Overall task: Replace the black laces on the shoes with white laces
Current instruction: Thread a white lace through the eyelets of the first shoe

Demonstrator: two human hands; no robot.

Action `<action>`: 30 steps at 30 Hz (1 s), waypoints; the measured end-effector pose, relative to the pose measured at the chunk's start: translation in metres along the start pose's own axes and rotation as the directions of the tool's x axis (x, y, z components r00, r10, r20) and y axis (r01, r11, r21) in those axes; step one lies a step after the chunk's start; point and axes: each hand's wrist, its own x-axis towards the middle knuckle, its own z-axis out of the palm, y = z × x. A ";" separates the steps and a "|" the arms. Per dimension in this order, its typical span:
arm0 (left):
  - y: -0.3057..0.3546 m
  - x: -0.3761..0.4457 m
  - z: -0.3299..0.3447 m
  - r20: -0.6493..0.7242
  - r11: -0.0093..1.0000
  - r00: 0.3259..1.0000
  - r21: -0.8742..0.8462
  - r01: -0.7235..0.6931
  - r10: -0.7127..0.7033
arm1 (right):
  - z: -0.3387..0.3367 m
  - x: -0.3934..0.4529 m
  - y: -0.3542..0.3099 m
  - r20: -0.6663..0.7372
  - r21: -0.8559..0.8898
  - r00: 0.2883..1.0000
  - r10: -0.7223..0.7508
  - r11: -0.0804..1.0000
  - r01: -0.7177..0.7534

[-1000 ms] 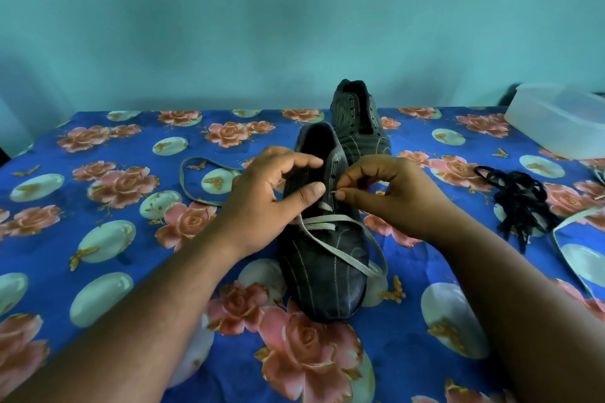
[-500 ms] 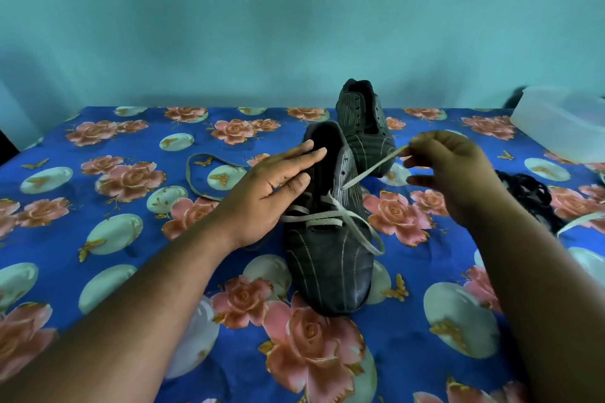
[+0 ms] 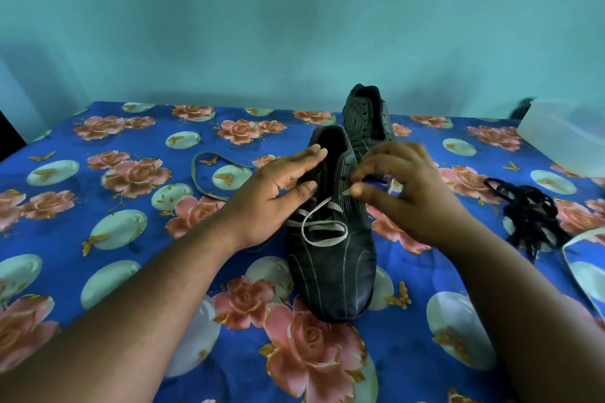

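Pinching the white lace tip at an eyelet, my right hand sits right of frame centre. My left hand lies flat with straight fingers on the near shoe, mid-frame. The second shoe stands just behind. Black laces pile at the right edge, below a tub. Open cloth fills the left.

A home setting is suggested: the surface is covered by a blue cloth printed with pink roses, a plain teal wall is seen behind, and a translucent plastic container is kept at the side.
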 end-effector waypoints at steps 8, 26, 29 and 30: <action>0.001 0.000 0.000 0.010 1.000 1.000 0.015 -0.001 0.001 | -0.012 -0.001 0.020 -0.022 0.054 0.994 0.106 0.993 -0.105; -0.001 0.000 0.001 -0.009 0.999 1.000 0.047 -0.011 0.012 | -0.024 -0.002 0.057 -0.165 -0.095 0.937 0.308 0.941 -0.326; -0.001 0.000 0.001 -0.009 1.000 1.000 0.017 -0.008 0.008 | -0.038 -0.009 0.085 -0.302 -0.118 0.765 0.569 0.774 -0.622; -0.002 0.001 0.001 -0.011 1.000 1.000 -0.009 -0.007 0.007 | -0.039 -0.011 0.087 -0.317 -0.132 0.729 0.606 0.733 -0.667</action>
